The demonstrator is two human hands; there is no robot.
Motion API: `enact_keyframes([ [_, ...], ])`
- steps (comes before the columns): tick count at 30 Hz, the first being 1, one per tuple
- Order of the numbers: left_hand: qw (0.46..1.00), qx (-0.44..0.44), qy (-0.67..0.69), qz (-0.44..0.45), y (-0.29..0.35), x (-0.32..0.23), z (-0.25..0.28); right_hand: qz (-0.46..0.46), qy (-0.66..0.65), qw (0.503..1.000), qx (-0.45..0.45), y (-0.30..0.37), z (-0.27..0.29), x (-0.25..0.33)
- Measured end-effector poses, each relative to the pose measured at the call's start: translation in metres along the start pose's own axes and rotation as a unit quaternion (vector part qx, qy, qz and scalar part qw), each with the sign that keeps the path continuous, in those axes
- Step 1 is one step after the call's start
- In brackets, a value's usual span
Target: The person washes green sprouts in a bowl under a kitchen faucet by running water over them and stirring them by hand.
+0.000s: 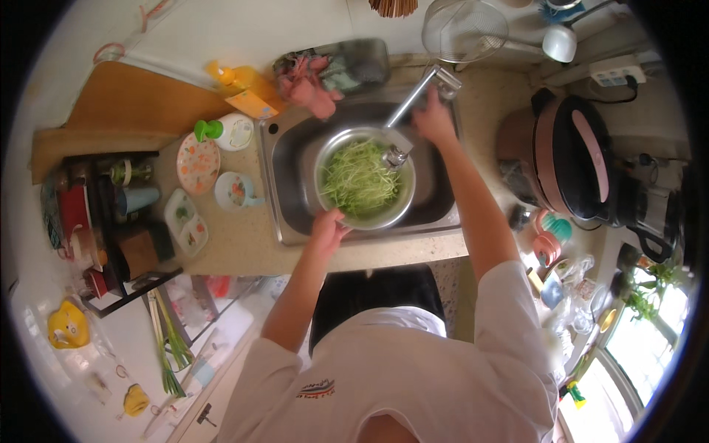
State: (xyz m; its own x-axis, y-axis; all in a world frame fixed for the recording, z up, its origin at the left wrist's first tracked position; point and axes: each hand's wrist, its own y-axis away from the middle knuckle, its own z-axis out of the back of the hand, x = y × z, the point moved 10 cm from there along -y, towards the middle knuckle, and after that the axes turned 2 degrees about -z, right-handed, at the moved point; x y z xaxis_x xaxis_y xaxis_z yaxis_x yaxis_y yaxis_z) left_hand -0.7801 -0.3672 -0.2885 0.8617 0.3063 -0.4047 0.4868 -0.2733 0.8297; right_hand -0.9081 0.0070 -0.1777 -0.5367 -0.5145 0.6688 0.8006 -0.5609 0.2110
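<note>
A round metal bowl (405, 207) full of thin, pale green sprout-like strands (360, 176) is in the sink (289, 193). My left hand (326, 232) grips the bowl's near left rim, thumb over the edge. Above the bowl's right part hangs the end of the metal faucet (408, 109), whose spout runs down from the sink's back right corner. At that corner my right hand (434, 119) is on the faucet's base, its fingers partly hidden and slightly blurred. Whether water is running I cannot tell.
Behind the sink, pink and grey cloths (309, 83) hang from a tray. Left are a green-topped pump bottle (238, 131), a patterned plate (198, 164), a cup (233, 190) and a divided dish (186, 221). A large pink-and-black cooker (548, 151) stands right; a wire strainer (465, 31) hangs behind.
</note>
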Motion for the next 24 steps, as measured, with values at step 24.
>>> enact_keyframes([
  [24, 0.973, 0.05, -0.215, 0.074, -0.056, 0.015, -0.039, 0.175, 0.192, 0.962, 0.087, 0.139, -0.14, -0.014],
])
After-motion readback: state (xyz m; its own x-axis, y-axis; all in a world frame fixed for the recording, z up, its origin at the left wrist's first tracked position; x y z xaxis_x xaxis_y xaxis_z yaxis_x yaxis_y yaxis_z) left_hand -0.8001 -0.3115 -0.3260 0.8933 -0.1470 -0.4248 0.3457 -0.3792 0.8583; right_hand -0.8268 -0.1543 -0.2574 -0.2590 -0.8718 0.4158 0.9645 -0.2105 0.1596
